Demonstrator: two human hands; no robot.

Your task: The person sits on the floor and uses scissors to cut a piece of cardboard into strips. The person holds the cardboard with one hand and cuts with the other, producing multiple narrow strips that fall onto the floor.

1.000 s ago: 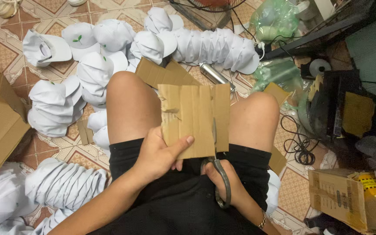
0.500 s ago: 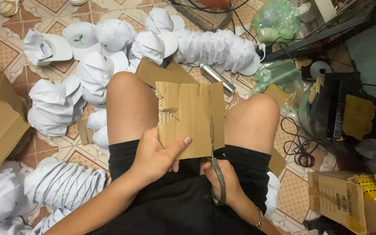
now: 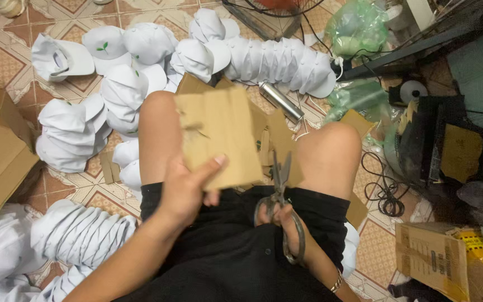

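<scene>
Cardboard sheet (image 3: 219, 137) lifted left off the scissors (image 3: 282, 193), cut nearly through; left hand (image 3: 183, 193) grips sheet, right hand (image 3: 280, 218) grips scissors.

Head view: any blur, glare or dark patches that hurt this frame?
Head view: the cardboard in the left hand is smeared by motion; scissors in the right hand and the white caps are sharper; the right side by the black machine is dim; no strong glare.
</scene>
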